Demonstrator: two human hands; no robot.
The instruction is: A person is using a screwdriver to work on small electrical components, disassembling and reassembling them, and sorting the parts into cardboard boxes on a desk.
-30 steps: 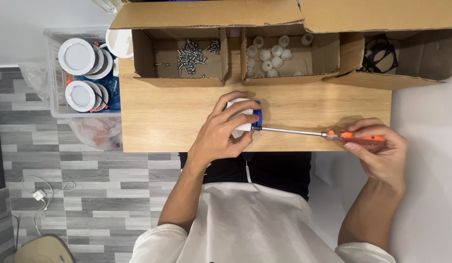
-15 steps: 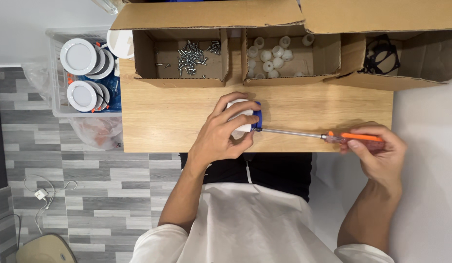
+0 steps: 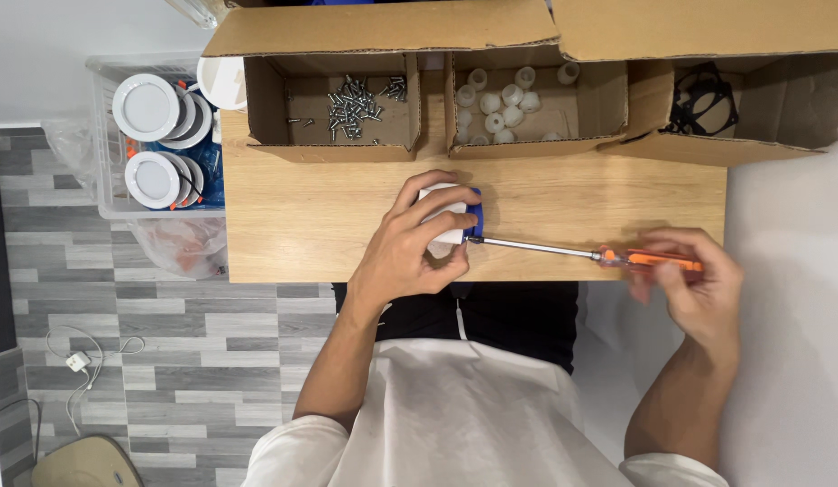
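Now L hand (image 3: 410,252) grips white part (image 3: 440,216) (screwdriver (image 3: 581,255) in R).

White-and-blue part (image 3: 455,216) sits in my left-hand grip at table centre; my orange-handled screwdriver (image 3: 581,254) lies level, tip in its three-o'clock side.

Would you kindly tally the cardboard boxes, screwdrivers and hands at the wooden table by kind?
Cardboard boxes: 3
Screwdrivers: 1
Hands: 2, left hand, right hand
Total: 6
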